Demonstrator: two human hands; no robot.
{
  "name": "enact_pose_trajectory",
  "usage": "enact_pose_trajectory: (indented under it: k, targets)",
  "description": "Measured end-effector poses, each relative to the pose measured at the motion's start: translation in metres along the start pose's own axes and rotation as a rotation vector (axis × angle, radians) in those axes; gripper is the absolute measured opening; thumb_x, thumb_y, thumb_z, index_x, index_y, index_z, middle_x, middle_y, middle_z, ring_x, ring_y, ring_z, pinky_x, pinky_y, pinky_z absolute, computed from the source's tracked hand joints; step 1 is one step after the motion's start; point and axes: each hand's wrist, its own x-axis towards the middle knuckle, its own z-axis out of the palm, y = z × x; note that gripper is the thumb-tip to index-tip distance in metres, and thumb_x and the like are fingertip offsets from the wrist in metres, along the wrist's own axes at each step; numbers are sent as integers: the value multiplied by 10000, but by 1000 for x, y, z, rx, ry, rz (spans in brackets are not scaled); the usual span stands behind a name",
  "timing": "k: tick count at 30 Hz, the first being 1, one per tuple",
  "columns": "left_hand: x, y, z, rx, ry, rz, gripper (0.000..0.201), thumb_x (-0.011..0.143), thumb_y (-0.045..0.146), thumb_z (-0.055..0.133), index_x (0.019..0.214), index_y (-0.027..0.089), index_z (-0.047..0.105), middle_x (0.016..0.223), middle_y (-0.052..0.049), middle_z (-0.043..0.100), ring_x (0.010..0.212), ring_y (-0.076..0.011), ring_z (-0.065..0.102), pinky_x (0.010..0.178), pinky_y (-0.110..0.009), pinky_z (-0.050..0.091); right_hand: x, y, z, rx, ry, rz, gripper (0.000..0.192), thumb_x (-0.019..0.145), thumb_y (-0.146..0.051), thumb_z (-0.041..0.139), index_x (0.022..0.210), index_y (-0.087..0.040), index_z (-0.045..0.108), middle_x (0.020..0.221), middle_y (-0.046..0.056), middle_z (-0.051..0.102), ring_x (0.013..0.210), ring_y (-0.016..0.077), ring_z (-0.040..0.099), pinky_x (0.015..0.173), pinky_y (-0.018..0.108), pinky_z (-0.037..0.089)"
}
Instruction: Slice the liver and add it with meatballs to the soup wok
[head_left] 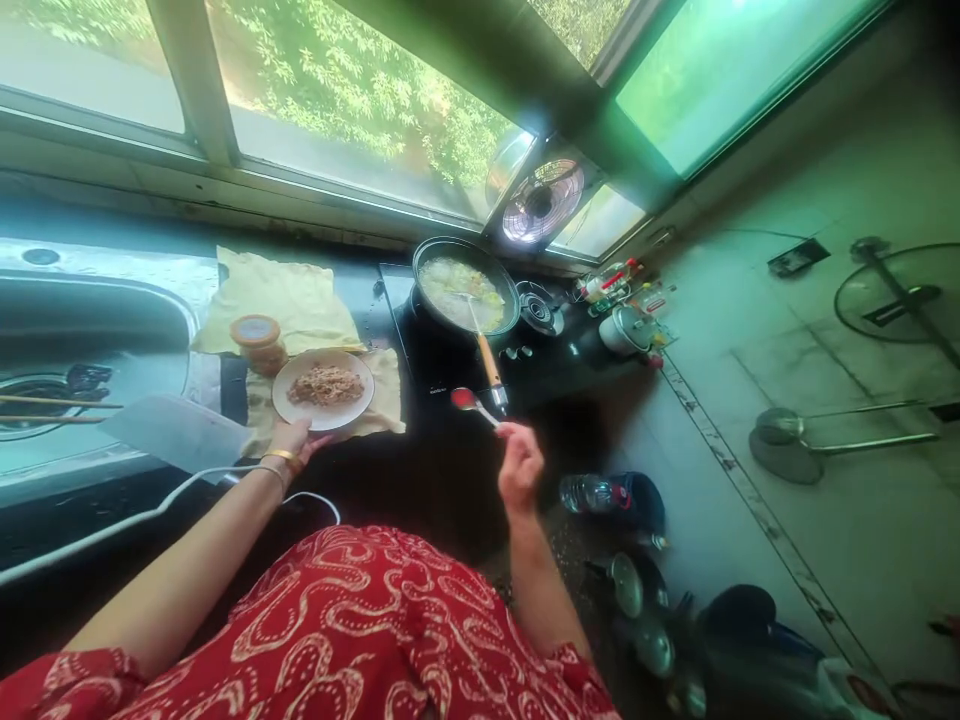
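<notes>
I take the white plate (323,387) as my landmark: it sits on a yellow cloth (281,296) spread over the dark counter, with a heap of brown shredded food (325,385) on its middle. My left hand (291,437) is at the plate's near rim, fingers curled up against the edge and touching it; I cannot tell how far they wrap under it, as the rim hides the tips. A gold bangle (283,458) sits on that wrist, and a white cable (150,510) runs just on the near side of it. To the right of the plate and a little nearer me, my right hand (519,464) is raised clear of the counter, fingers pinched narrow around the handle of a spoon (472,403). The spoon's reddish bowl points back toward the plate, up and left of my fingertips, and hangs in the air between the plate and the stove. Beyond the plate to the right stands a black pan (465,285) of pale food on the stove, a ladle with an orange handle (487,358) lying in it, its handle end reaching close to the spoon. Just left of the plate and behind it stands a jar with an orange lid (257,340); further left is the steel sink (90,320).
</notes>
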Motion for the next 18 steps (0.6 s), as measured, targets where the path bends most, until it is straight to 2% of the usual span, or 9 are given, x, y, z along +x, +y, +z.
enact_pose_trajectory:
  k: [2, 4, 6, 9, 11, 13, 15, 16, 18]
  targets:
    - [-9, 5, 7, -27, 84, -9, 603, 813, -46, 471, 1324, 248, 348, 1101, -42, 551, 772, -117, 602, 665, -264, 569, 45, 10, -22, -161, 88, -113, 381, 999, -408, 406, 872, -188, 690, 970, 111, 668, 980, 218, 637, 912, 380, 506]
    - [-17, 9, 14, -50, 115, -9, 517, 839, -36, 451, 1274, 239, 403, 1098, -33, 548, 753, -105, 601, 648, -253, 570, 91, 23, -27, -242, -2, -160, 400, 1013, -376, 350, 936, -179, 689, 972, 115, 684, 958, 209, 648, 909, 364, 503]
    - [-23, 10, 17, -78, 128, -1, 434, 874, 1, 451, 1239, 236, 435, 1067, -29, 560, 736, -105, 612, 644, -254, 573, 131, 38, -11, -330, -235, -129, 409, 1018, -339, 312, 1040, -169, 684, 1002, 119, 711, 985, 205, 663, 917, 341, 494]
    - [-32, 5, 12, -81, 121, -30, 366, 926, 123, 485, 1269, 230, 415, 967, -47, 590, 720, -147, 652, 643, -277, 574, 168, 61, 32, -553, -610, -15, 419, 975, -433, 456, 1246, -161, 625, 1014, 126, 735, 1000, 249, 684, 898, 348, 490]
    - [-42, -1, 9, 30, 265, 2, 430, 914, 195, 553, 1310, 220, 389, 847, -26, 573, 644, -153, 631, 585, -256, 539, 180, 73, 55, -615, -768, 26, 593, 910, -488, 563, 1414, -181, 503, 1023, 114, 743, 984, 268, 695, 865, 347, 495]
    - [-57, -4, 20, 207, 443, 117, 442, 863, 200, 623, 1271, 190, 455, 751, 7, 539, 574, -132, 571, 536, -209, 468, 185, 82, 66, -567, -854, 28, 660, 873, -423, 605, 1476, -217, 435, 1050, 84, 744, 984, 253, 698, 852, 324, 496]
    - [-73, -1, 54, 337, 432, 245, 315, 830, 195, 644, 1135, 156, 577, 735, -6, 576, 602, -133, 567, 546, -189, 425, 189, 86, 66, -464, -876, 28, 582, 855, -322, 588, 1424, -240, 503, 1063, 51, 741, 984, 223, 695, 855, 298, 492]
    - [-80, 3, 81, 359, 318, 291, 225, 832, 201, 631, 1050, 145, 629, 769, -32, 624, 662, -145, 597, 574, -189, 425, 190, 87, 63, -413, -872, 33, 519, 851, -294, 571, 1367, -243, 557, 1059, 40, 740, 979, 211, 693, 856, 289, 491]
    - [-89, 15, 148, 346, 76, 328, 217, 841, 301, 638, 969, 134, 689, 886, -84, 692, 782, -181, 635, 631, -213, 451, 189, 86, 53, -342, -848, 39, 420, 854, -281, 547, 1265, -241, 624, 1046, 31, 742, 962, 202, 694, 853, 283, 492]
